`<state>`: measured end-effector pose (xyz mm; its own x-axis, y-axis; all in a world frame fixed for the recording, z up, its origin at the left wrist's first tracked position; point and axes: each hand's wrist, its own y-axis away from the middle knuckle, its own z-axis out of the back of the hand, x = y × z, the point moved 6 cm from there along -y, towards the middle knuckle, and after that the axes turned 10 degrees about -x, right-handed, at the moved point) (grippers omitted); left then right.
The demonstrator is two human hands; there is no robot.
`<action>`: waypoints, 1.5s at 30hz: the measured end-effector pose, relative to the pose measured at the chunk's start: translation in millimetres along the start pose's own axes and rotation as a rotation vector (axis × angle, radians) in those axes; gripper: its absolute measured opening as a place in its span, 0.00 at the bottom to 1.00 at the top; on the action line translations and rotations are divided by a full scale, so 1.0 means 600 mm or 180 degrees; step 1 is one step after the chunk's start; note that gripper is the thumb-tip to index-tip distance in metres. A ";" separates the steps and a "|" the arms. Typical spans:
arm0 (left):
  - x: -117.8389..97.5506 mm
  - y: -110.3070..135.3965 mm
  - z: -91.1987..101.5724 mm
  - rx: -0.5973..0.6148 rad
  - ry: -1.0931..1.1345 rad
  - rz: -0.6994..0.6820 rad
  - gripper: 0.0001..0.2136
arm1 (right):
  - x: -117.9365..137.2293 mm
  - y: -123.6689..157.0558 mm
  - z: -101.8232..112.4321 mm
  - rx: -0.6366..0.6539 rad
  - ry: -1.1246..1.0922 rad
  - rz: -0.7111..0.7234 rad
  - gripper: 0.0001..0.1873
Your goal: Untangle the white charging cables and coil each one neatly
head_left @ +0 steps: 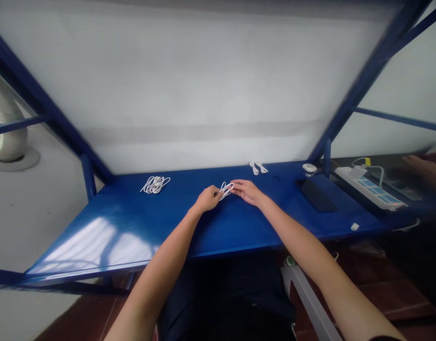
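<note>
Between my two hands, above the middle of the blue table [178, 227], is a white cable [225, 190] gathered in loose loops. My left hand [208, 198] is closed on the left end of the loops. On the other side, my right hand [246, 190] pinches their right end between thumb and fingers. A heap of coiled white cable [155, 184] lies to the left on the table. Farther back, two small white cable bundles [258, 168] rest side by side near the wall.
A black phone [315, 195], a white earphone-like case [309, 168] and a small white adapter [354, 227] lie at the right. Beyond them is a power strip [370, 189] with a plug in it. Another person's blurred hand [424, 170] shows at the far right. Blue frame posts flank the table.
</note>
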<state>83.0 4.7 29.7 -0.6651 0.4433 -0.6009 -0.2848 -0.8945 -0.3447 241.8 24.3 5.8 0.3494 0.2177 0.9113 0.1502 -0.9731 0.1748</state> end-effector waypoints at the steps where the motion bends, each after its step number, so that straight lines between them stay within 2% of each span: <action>1: -0.004 0.001 0.000 0.0027 0.0017 -0.0047 0.22 | 0.000 0.000 -0.001 -0.0003 -0.0065 -0.0020 0.06; 6: -0.008 0.003 0.000 0.0060 -0.0111 -0.0060 0.17 | 0.000 0.000 -0.003 0.0024 -0.0150 -0.0035 0.07; 9: -0.007 0.002 0.000 0.0014 -0.0170 -0.0054 0.14 | -0.003 -0.004 0.000 -0.0073 0.0189 0.0165 0.08; 12: -0.006 0.000 0.000 0.0002 -0.0081 -0.0019 0.15 | -0.003 -0.008 -0.001 -0.0175 0.0981 0.0638 0.11; 16: -0.005 -0.001 0.002 -0.0029 0.0087 0.0045 0.16 | -0.002 -0.002 -0.011 -0.0035 0.2268 0.1296 0.14; 20: -0.004 -0.002 0.002 0.0031 0.0101 0.0034 0.17 | 0.009 0.019 -0.032 0.0354 0.3402 0.2141 0.12; 23: -0.006 -0.002 0.002 0.0055 0.0106 -0.0037 0.17 | 0.011 0.034 -0.048 0.0728 0.3867 0.2490 0.13; 28: -0.005 -0.002 0.002 0.0084 0.0036 -0.0036 0.18 | 0.013 0.039 -0.047 0.0753 0.4064 0.2417 0.12; 33: -0.005 -0.002 0.011 -0.0176 -0.0202 -0.0055 0.21 | 0.032 0.039 -0.017 0.0599 0.3636 0.2399 0.15; 36: -0.003 0.000 0.016 -0.0195 -0.0358 -0.0019 0.23 | 0.043 0.035 -0.002 0.0398 0.3495 0.2308 0.16; 41: 0.010 0.002 0.030 -0.0234 -0.0718 0.0290 0.18 | 0.049 0.029 0.011 -0.0111 0.3527 0.2226 0.05; 45: 0.026 0.002 0.039 -0.0241 -0.0554 0.0688 0.21 | 0.043 0.020 0.025 -0.0297 0.3599 0.2082 0.06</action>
<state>56.5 9.3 36.9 -0.8152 0.2204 -0.5357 -0.0756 -0.9573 -0.2789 266.3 19.2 25.7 -0.6388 -0.4332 0.6359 0.1694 -0.8853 -0.4330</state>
